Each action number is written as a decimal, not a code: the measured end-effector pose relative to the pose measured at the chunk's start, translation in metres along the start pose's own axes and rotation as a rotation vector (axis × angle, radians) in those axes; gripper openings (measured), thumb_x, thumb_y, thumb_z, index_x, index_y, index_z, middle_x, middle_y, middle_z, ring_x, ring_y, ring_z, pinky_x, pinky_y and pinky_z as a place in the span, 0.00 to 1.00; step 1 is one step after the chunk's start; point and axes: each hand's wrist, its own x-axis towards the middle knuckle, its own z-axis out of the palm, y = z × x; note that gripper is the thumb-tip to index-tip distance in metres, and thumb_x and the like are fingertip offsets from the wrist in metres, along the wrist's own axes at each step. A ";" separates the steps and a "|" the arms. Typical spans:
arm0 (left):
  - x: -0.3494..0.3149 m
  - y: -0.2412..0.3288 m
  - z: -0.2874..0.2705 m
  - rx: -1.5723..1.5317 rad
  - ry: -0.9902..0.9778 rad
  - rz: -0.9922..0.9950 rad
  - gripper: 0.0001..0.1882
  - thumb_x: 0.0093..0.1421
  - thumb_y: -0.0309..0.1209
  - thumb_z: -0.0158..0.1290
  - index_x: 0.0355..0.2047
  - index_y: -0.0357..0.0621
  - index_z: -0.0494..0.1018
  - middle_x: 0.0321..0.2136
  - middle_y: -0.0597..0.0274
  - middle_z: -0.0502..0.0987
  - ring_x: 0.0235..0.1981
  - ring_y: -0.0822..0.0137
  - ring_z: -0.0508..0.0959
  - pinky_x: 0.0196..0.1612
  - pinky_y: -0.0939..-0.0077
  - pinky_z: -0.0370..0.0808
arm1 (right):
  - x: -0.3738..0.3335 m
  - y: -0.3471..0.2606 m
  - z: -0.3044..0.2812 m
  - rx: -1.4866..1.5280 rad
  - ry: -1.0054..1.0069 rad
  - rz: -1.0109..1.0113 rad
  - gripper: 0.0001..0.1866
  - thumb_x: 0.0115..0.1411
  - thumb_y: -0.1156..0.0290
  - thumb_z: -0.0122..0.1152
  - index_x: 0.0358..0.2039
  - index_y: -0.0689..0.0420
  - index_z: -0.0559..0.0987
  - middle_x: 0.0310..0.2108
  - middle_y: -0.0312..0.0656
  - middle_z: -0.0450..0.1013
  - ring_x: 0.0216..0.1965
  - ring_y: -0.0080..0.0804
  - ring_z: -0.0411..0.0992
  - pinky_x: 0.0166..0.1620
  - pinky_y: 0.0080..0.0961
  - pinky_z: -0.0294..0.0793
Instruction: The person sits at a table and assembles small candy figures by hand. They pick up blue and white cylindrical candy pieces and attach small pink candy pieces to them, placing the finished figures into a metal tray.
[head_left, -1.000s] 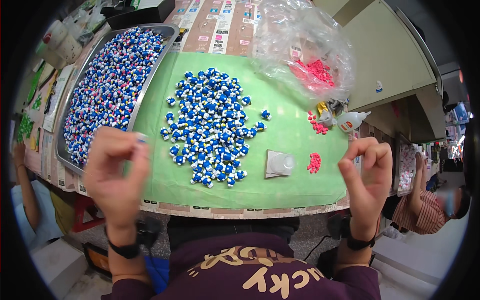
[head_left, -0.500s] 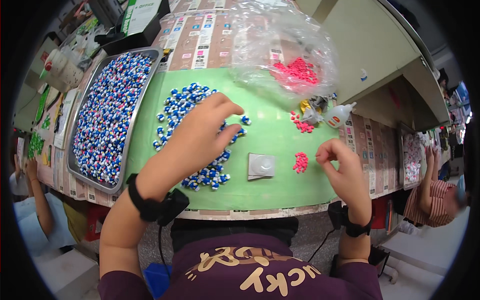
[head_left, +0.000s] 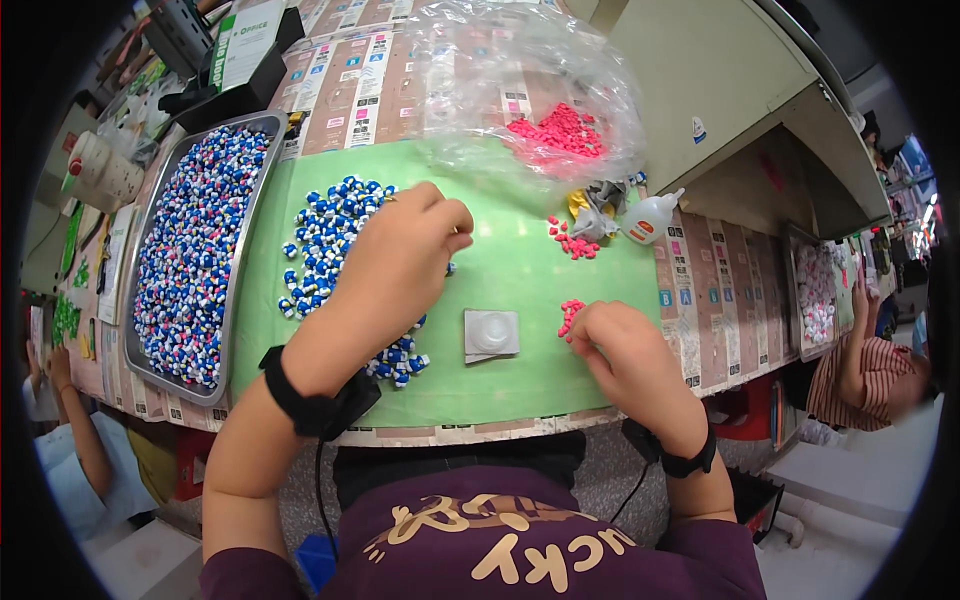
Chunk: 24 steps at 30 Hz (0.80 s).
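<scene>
My left hand is above the loose pile of small blue-and-white pieces on the green mat. Its thumb and forefinger are pinched together past the pile's right side; whatever they hold is hidden. At the small heap of pink bits, my right hand has its fingertips down at the heap's right edge. Those fingers are curled together, and I cannot make out anything between them. Between my hands lies a pale square pad with a clear round dish of glue-like look on top.
A metal tray full of blue, white and pink pieces stands at left. Farther back are a clear plastic bag with pink bits, a second pink heap and a white squeeze bottle. A grey cabinet borders the right. Other people sit at both sides.
My left fingers have closed from a spread position, and a blue-and-white piece near them no longer shows. The right hand has moved left to the small pink heap. The view has shifted slightly.
</scene>
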 end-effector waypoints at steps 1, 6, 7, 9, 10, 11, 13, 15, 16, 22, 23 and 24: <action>-0.002 0.006 -0.011 -0.073 0.044 -0.028 0.05 0.55 0.20 0.57 0.33 0.37 0.76 0.30 0.54 0.72 0.32 0.56 0.76 0.36 0.68 0.73 | 0.000 -0.001 0.001 -0.041 -0.008 -0.021 0.07 0.49 0.83 0.55 0.28 0.59 0.69 0.26 0.43 0.69 0.31 0.43 0.71 0.37 0.36 0.69; -0.044 0.022 -0.053 -0.493 0.078 -0.235 0.07 0.56 0.17 0.57 0.35 0.37 0.78 0.32 0.59 0.73 0.31 0.68 0.77 0.33 0.78 0.74 | 0.004 -0.007 0.003 -0.109 -0.068 0.046 0.08 0.51 0.83 0.58 0.30 0.61 0.70 0.28 0.46 0.71 0.33 0.48 0.71 0.40 0.39 0.70; -0.055 0.022 -0.056 -0.551 0.059 -0.271 0.07 0.56 0.17 0.57 0.35 0.36 0.79 0.33 0.60 0.74 0.32 0.70 0.77 0.33 0.79 0.74 | 0.005 -0.009 0.005 -0.116 -0.072 0.055 0.08 0.51 0.83 0.58 0.30 0.61 0.70 0.28 0.46 0.71 0.33 0.48 0.71 0.39 0.39 0.70; -0.076 0.024 -0.059 -0.666 0.014 -0.341 0.07 0.56 0.17 0.57 0.36 0.36 0.79 0.37 0.61 0.76 0.34 0.73 0.77 0.33 0.81 0.75 | 0.004 -0.013 0.008 -0.159 -0.084 0.119 0.07 0.52 0.84 0.57 0.30 0.61 0.70 0.28 0.46 0.71 0.34 0.48 0.72 0.39 0.39 0.70; -0.084 0.026 -0.058 -0.743 0.005 -0.387 0.07 0.56 0.17 0.57 0.36 0.36 0.79 0.37 0.60 0.77 0.35 0.72 0.78 0.34 0.82 0.75 | 0.004 -0.015 0.008 -0.180 -0.090 0.147 0.07 0.52 0.84 0.57 0.30 0.61 0.70 0.28 0.47 0.71 0.34 0.49 0.72 0.38 0.39 0.70; -0.090 0.028 -0.057 -0.789 -0.005 -0.403 0.07 0.57 0.17 0.57 0.36 0.36 0.79 0.36 0.60 0.77 0.34 0.73 0.77 0.34 0.82 0.75 | 0.004 -0.018 0.009 -0.201 -0.088 0.161 0.07 0.53 0.84 0.57 0.30 0.61 0.70 0.28 0.47 0.71 0.34 0.49 0.72 0.38 0.39 0.70; -0.097 0.033 -0.052 -0.884 -0.024 -0.434 0.07 0.57 0.18 0.57 0.37 0.37 0.80 0.34 0.60 0.78 0.34 0.73 0.77 0.33 0.82 0.74 | 0.005 -0.024 0.011 -0.244 -0.084 0.188 0.07 0.53 0.84 0.56 0.30 0.61 0.69 0.28 0.47 0.71 0.33 0.49 0.72 0.37 0.39 0.70; -0.100 0.034 -0.045 -0.897 -0.042 -0.392 0.08 0.57 0.17 0.57 0.38 0.37 0.80 0.34 0.59 0.78 0.34 0.73 0.77 0.34 0.82 0.75 | 0.005 -0.027 0.014 -0.261 -0.069 0.196 0.07 0.53 0.84 0.56 0.30 0.61 0.70 0.28 0.47 0.71 0.33 0.49 0.72 0.37 0.39 0.70; -0.099 0.036 -0.043 -0.919 -0.069 -0.393 0.09 0.57 0.16 0.57 0.38 0.36 0.80 0.36 0.58 0.77 0.35 0.72 0.77 0.35 0.81 0.76 | 0.005 -0.027 0.015 -0.270 -0.059 0.200 0.07 0.53 0.84 0.56 0.30 0.61 0.70 0.28 0.47 0.71 0.33 0.49 0.72 0.37 0.39 0.70; -0.098 0.042 -0.036 -1.015 -0.119 -0.358 0.09 0.60 0.17 0.55 0.40 0.35 0.79 0.39 0.57 0.76 0.36 0.72 0.78 0.37 0.80 0.78 | 0.005 -0.026 0.014 -0.314 -0.081 0.194 0.07 0.51 0.84 0.54 0.30 0.60 0.69 0.29 0.48 0.70 0.34 0.49 0.72 0.39 0.38 0.70; -0.099 0.043 -0.033 -1.049 -0.133 -0.382 0.09 0.61 0.17 0.54 0.41 0.35 0.78 0.39 0.57 0.76 0.36 0.72 0.78 0.37 0.80 0.78 | 0.007 -0.028 0.013 -0.211 -0.033 0.148 0.08 0.50 0.84 0.56 0.30 0.60 0.69 0.29 0.47 0.71 0.33 0.48 0.72 0.39 0.37 0.70; -0.098 0.045 -0.030 -1.083 -0.148 -0.406 0.09 0.62 0.18 0.53 0.43 0.35 0.78 0.39 0.57 0.76 0.36 0.72 0.78 0.38 0.80 0.78 | 0.009 -0.032 0.009 -0.107 0.014 0.103 0.10 0.48 0.85 0.58 0.30 0.60 0.70 0.30 0.46 0.72 0.33 0.46 0.72 0.39 0.36 0.70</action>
